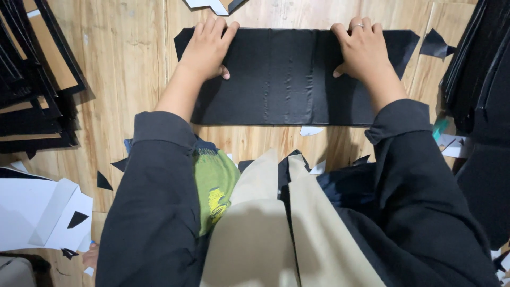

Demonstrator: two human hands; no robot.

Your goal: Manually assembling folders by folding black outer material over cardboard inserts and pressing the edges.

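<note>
Both hands flatten a long black rectangular paper-covered sheet (289, 74) on the wooden floor (127, 64).
Left hand (208, 49) at ten o'clock, right hand (362, 49) at two, fingers spread, palms down; even pressure outward should smooth its vertical wrinkles.

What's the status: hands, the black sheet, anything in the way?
Left hand and right hand pressed flat on the black sheet. Sheet lies flat on the wooden floor, corners clipped. Black scrap just off its right end, not on it.

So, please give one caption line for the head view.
Both hands, left and right, press a black sheet flat on the wooden floor.
</note>
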